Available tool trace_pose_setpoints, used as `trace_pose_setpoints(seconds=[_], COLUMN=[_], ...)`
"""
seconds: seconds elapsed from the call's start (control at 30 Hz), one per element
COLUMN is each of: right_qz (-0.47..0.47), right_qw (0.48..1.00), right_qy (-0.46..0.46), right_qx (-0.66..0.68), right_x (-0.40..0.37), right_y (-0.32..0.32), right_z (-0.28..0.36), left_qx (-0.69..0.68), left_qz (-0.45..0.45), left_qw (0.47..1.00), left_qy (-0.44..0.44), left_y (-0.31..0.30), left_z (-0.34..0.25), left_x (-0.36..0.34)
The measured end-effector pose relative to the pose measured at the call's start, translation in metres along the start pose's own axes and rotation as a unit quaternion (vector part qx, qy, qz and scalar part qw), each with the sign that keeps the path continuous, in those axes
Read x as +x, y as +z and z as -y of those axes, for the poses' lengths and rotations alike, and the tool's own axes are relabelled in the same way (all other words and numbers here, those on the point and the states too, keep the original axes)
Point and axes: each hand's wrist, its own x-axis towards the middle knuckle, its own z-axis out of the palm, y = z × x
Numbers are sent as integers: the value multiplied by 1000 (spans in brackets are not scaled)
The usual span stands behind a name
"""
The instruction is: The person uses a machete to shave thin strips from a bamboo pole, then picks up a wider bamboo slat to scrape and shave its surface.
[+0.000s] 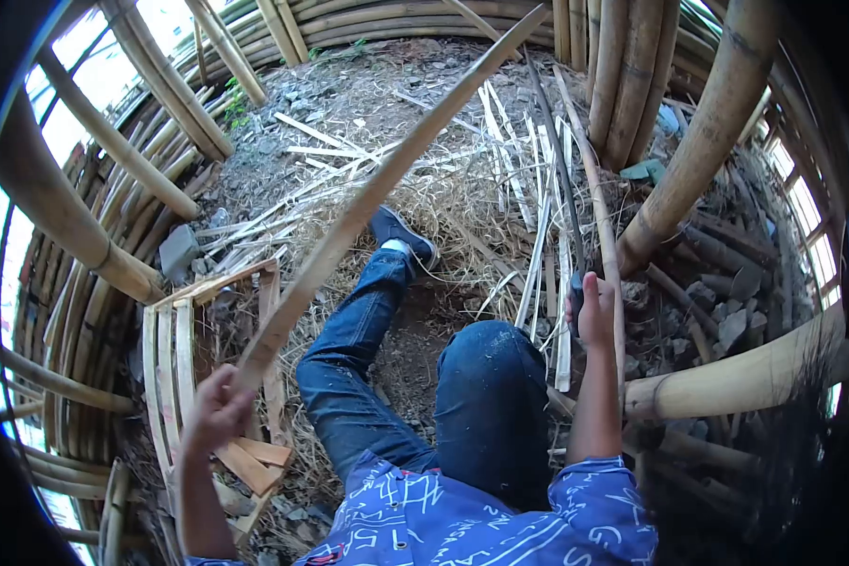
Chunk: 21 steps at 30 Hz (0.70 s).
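My left hand [219,406] is closed around the lower end of a long bamboo slat [368,203]. The slat rises diagonally across the view, its narrow tip at the top, right of the middle. On the right, my right hand [592,309] grips the dark handle of a long knife [564,170], whose thin dark blade points away from me. Just beside that hand runs a long thin bamboo pole [596,189]. Below my left hand lie short pieces of cut wood [253,464], next to a slatted wooden crate [165,354].
Thick bamboo posts [703,141] stand on both sides, and a horizontal bamboo pole [745,373] juts in at right. Pale split strips [538,255] and shavings cover the ground before my bent legs [491,396]. A grey block [179,253] sits at left; rubble [731,325] lies at right.
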Motion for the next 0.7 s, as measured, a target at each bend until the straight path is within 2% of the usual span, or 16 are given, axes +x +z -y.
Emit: trace_pose_setpoints(seconds=[0.1, 0.17, 0.27, 0.5, 0.63, 0.7], right_qz=[-17, -9, 1, 15, 17, 21], right_qw=[998, 999, 999, 1000, 1000, 1000], right_qy=[-13, -21, -28, -5, 12, 11], right_qx=[55, 46, 28, 0, 14, 19], right_x=[-26, -39, -56, -86, -87, -85], right_y=[16, 14, 9, 5, 10, 14], right_z=[27, 29, 32, 28, 24, 22], left_qx=[-19, -89, -76, 93, 92, 10], left_qz=[47, 109, 148, 120, 152, 199], left_qw=[999, 990, 986, 984, 983, 977], left_qy=[-21, -28, 0, 97, 53, -73], left_y=[45, 74, 117, 161, 157, 156], left_z=[-8, -10, -10, -27, -36, -36], left_x=[10, 15, 22, 12, 14, 19])
